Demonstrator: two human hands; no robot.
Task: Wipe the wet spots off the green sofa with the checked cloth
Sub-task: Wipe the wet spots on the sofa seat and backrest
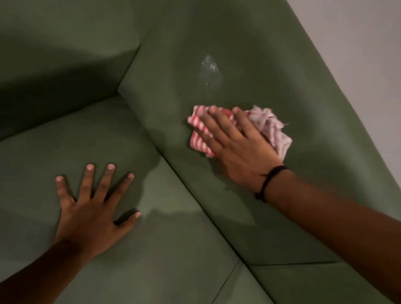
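The green sofa (271, 57) fills the view. A shiny wet spot (209, 73) glistens on its backrest. Just below that spot my right hand (236, 142) presses the bunched red-and-white checked cloth (199, 132) flat against the backrest, fingers spread over it; a black band circles the wrist. The cloth sticks out left of my fingers and bulges pale on the right of my palm. My left hand (92, 208) lies flat on the seat cushion with fingers spread, holding nothing.
A side cushion or armrest (51, 67) rises at the upper left, partly in shadow. A seam (220, 291) splits the seat cushions at the bottom. A pale wall (365, 31) stands behind the sofa's back edge on the right.
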